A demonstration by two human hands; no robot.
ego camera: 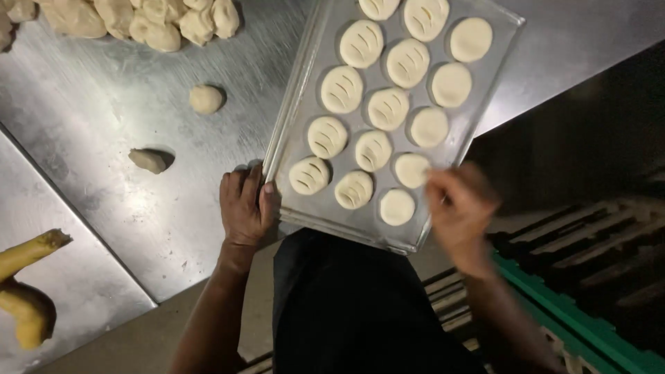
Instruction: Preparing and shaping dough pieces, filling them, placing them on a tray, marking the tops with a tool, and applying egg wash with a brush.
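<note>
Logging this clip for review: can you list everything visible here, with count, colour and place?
Baking tray: one, silver metal, tilted across the table's near edge.
Dough rounds: fifteen visible, pale cream, in three rows on the tray; the left two rows slashed, the right row plain.
Dough pile: one heap, cream, far left of the table.
Loose dough ball: one, cream, left of the tray.
Dough scrap: one, beige, nearer the edge.
Yellow pieces: two, at far left; kind unclear.
Table: one, steel.
Green crate: one, on the floor at right.
Left hand: grips the tray's near corner.
Right hand: blurred, at the tray's right edge.
</note>
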